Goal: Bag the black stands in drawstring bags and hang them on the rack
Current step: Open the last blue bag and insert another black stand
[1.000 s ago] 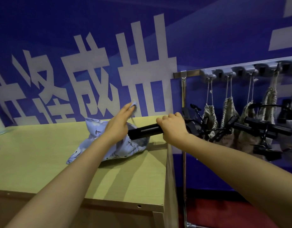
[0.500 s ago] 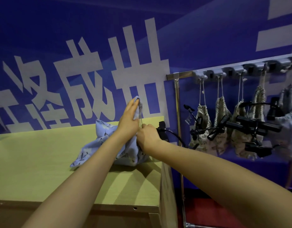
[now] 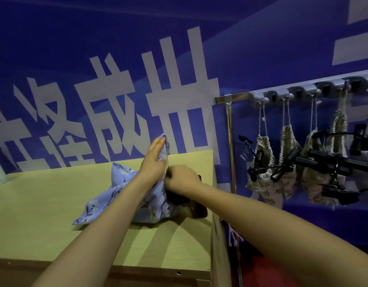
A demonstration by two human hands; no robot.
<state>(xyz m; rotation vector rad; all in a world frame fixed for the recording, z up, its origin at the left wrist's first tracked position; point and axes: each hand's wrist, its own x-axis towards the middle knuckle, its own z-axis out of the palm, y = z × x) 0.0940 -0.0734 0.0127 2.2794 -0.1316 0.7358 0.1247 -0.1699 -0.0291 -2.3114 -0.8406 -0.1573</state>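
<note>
Left hand [image 3: 156, 160] is up at the mouth of the blue floral drawstring bag [image 3: 108, 195], fingers straight and together, pinching the rim and lifting it open. Right hand [image 3: 181, 179] is curled knuckles-up over the black stand [image 3: 179, 198], right at that mouth. The bag sits tight against the right edge of the wooden table [image 3: 44, 224], and a dark end of the stand lies at the very lip. There is bare tabletop towards 9 and 6 o'clock. Out at 3 o'clock, past the edge, the rack [image 3: 303, 92] has its upright pole near the table's corner, with patterned bags [image 3: 261, 162] hanging from its hooks. Compared with a second ago, the long black tube that was showing has gone inside the cloth, and the right hand has closed in on the left.
</note>
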